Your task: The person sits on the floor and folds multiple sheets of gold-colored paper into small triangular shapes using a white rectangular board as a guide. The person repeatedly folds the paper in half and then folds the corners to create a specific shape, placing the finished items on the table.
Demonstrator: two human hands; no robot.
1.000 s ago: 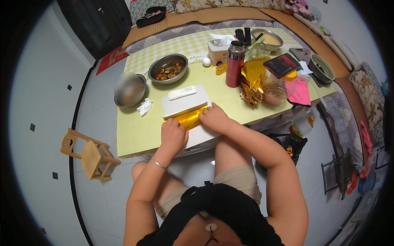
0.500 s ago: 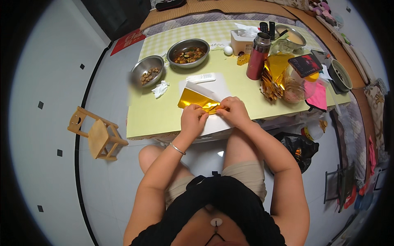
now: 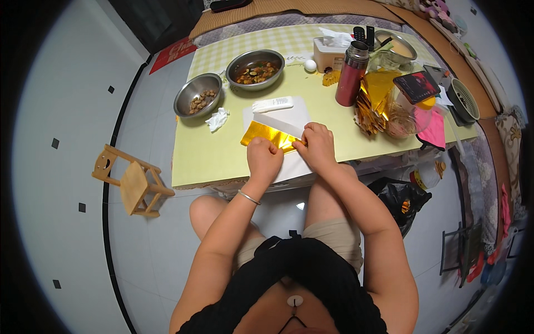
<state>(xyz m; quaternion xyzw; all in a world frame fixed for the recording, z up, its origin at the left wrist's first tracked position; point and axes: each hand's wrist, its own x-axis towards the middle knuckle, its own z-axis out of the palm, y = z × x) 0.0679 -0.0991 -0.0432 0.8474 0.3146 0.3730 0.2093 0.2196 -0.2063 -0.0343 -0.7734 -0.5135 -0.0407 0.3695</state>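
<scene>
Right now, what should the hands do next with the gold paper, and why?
Probably press the fold flat. Both hands, left and right, pinch the near edge of the gold paper, and a white flap already lies folded across it, so the crease likely needs firming.

Both hands pressed a sheet of gold paper (image 3: 266, 135) flat on the yellow desk (image 3: 206, 158), the left hand (image 3: 264, 160) on its near edge, the right hand (image 3: 317, 146) beside it. Two metal bowls (image 3: 197, 100) and a red flask (image 3: 350, 75) stood beyond.
</scene>
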